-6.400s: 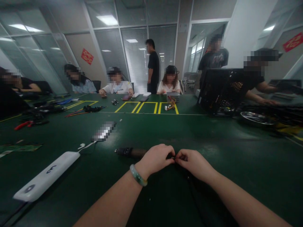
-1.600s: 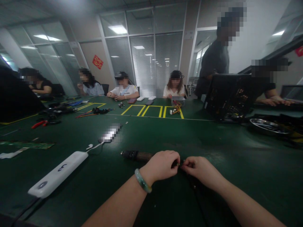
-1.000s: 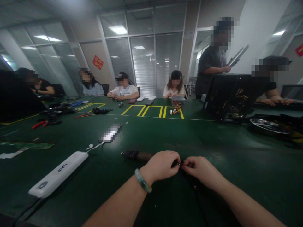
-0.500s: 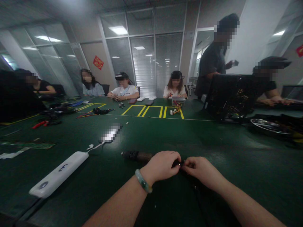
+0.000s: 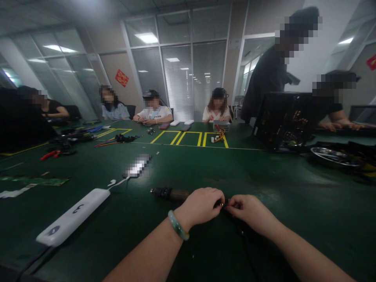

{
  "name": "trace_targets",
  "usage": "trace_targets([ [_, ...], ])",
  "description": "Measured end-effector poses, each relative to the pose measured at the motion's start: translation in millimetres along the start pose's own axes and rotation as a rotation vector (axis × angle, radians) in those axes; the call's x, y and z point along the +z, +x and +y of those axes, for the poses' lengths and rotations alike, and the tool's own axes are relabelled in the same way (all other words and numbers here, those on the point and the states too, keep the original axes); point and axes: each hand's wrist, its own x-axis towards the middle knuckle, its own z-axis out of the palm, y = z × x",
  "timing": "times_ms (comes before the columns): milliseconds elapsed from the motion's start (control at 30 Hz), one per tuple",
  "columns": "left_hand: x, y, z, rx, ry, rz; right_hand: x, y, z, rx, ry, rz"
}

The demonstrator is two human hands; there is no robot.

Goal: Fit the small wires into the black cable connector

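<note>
An electric screwdriver (image 5: 178, 195) with a silver tip and a dark body lies on the green table, pointing left. My left hand (image 5: 203, 203), a green bangle on its wrist, is closed around the screwdriver's rear end and hides it. Right beside it, my right hand (image 5: 249, 209) pinches the end of a thin black cable (image 5: 243, 235), which trails down toward the table's near edge. The fingertips of both hands almost meet, with a small shiny metal spot between them. Whether cable and screwdriver are joined there I cannot tell.
A white power strip (image 5: 75, 215) marked 3 lies at left, cabled to a phone (image 5: 138, 166). Red-handled pliers (image 5: 51, 154) and a green circuit board (image 5: 44, 181) are farther left. A black computer case (image 5: 284, 123) and metal bowl (image 5: 335, 157) stand right. Several people are around the table.
My hands stay nearly in place, with only slight finger movement at the screwdriver's rear end. The standing person at the back right has leaned over toward the right.
</note>
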Motion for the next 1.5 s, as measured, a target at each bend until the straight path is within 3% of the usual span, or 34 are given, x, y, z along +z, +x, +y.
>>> trace_targets([
  [767,-0.4,0.2,2.7,-0.066,-0.036,0.048,2.1,0.4,3.7,-0.052,0.022,0.04],
  [1500,1.5,1.1,1.9,-0.013,0.008,0.007,-0.7,-1.1,0.7,-0.054,0.007,0.024],
])
